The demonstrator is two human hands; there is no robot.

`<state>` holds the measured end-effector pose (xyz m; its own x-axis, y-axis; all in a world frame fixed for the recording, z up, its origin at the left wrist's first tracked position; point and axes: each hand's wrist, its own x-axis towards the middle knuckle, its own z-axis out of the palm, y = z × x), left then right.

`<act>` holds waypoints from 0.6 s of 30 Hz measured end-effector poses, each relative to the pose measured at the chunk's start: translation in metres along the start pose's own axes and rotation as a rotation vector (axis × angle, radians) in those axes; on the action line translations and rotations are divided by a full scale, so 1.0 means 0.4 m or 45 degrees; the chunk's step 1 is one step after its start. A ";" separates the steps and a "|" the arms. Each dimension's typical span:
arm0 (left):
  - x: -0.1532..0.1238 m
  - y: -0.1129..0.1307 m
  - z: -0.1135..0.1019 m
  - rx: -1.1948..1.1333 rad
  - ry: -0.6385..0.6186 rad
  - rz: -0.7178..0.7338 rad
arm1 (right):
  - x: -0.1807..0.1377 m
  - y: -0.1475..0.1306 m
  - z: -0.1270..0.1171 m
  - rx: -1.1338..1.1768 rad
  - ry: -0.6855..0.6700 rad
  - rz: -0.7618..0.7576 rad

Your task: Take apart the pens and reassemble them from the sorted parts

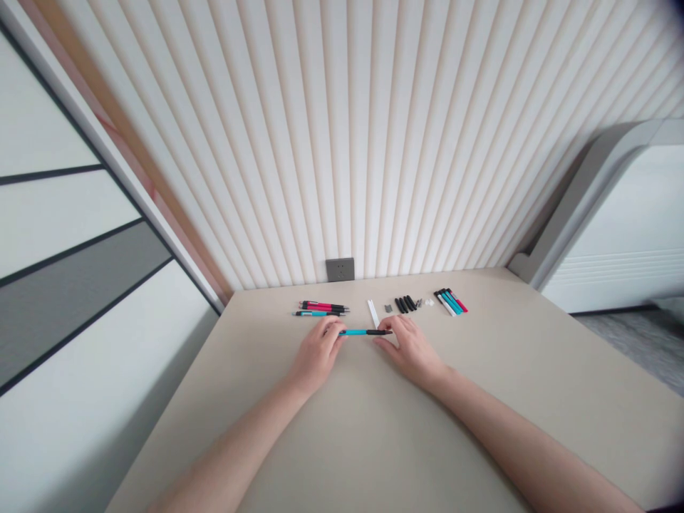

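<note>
Beige table [481, 399] stands against a ribbed wall [374, 142] with one socket [340, 269]; left hand [318, 353] and right hand [411, 349] each pinch one end of one teal pen [366, 332], held level at the table's far middle; three assembled pens [320, 308] lie just beyond.

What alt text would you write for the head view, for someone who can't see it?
The left hand and right hand pinch opposite ends of a teal pen held crosswise at a beige table. Beyond it lie assembled pens at the left, then white tubes, black grips and coloured barrels to the right.
</note>
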<state>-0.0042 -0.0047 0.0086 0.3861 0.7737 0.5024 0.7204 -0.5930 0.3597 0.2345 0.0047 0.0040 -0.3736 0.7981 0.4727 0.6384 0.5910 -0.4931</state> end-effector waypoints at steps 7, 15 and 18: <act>0.001 0.001 0.002 0.029 -0.008 0.037 | 0.005 -0.002 -0.003 0.013 -0.057 0.016; 0.001 0.006 -0.001 0.018 -0.047 0.010 | 0.005 -0.011 -0.005 0.004 -0.117 0.008; 0.002 0.006 -0.001 0.022 -0.039 0.004 | 0.005 -0.007 -0.003 -0.013 -0.118 0.025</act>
<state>-0.0023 -0.0055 0.0103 0.4056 0.7783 0.4793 0.7287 -0.5919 0.3444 0.2328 0.0046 0.0075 -0.4214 0.8172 0.3932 0.6531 0.5743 -0.4936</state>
